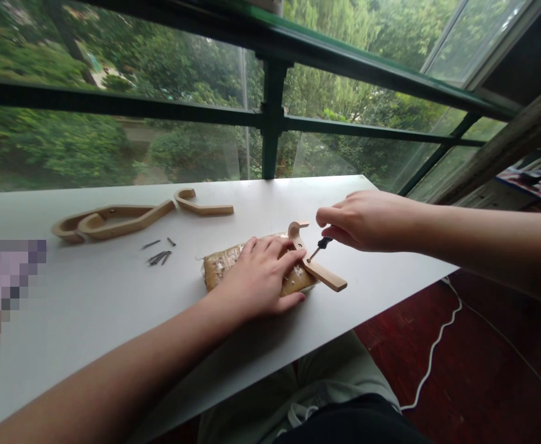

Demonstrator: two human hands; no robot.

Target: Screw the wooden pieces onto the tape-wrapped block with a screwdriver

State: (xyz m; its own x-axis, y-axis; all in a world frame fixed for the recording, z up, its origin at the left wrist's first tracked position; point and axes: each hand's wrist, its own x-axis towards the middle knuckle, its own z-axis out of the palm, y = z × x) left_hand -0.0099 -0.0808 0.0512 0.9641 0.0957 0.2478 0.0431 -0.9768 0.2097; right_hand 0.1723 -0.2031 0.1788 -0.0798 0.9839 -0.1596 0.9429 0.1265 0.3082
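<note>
At hook [319, 270], screwdriver [324, 244] slanting downward, seemingly touching

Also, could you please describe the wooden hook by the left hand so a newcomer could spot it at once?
On the white table, find the wrapped brown block beneath the left hand. At that block's right end lies the wooden hook. Unlike the other wooden pieces, farther left on the table, this one sits under the screwdriver.

Beyond dark green window bars [272, 117] I see leafy trees [196, 68]; right of the white desk [89, 296], a wavy white cable [430, 364] lies on the dark red floor [492, 388].
</note>
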